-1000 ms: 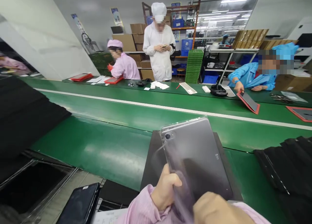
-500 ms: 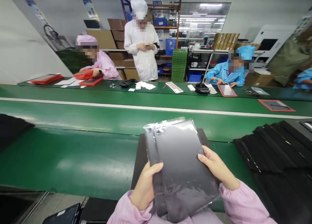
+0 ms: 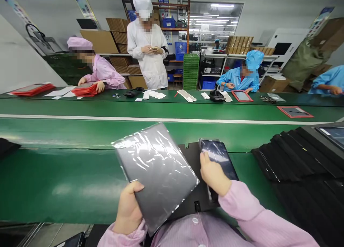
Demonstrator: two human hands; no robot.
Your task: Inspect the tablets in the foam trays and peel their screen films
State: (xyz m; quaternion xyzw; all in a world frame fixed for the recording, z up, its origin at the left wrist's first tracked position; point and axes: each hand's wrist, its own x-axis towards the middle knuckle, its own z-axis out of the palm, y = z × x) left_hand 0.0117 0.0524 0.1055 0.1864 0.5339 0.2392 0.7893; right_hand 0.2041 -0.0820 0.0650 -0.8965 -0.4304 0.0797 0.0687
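Note:
My left hand [image 3: 129, 207] grips the lower corner of a grey tablet wrapped in a clear plastic bag [image 3: 156, 172], held tilted above the green belt. My right hand [image 3: 213, 175] rests on a second dark tablet [image 3: 220, 159], fingers closed on its left edge. That tablet lies on a black mat [image 3: 195, 197] at the near edge of the conveyor [image 3: 67, 175]. Both my sleeves are pink.
A fanned stack of black sleeves [image 3: 301, 161] lies to the right. Across the belt, a worker in pink [image 3: 100, 73] handles red trays [image 3: 84, 90], one in white [image 3: 147, 50] stands, one in blue [image 3: 239, 78] sits by a red-framed tablet [image 3: 242, 96].
The two stacked tablets have been separated: the bagged one moved left in my left hand, the other went right and down onto the black mat under my right hand.

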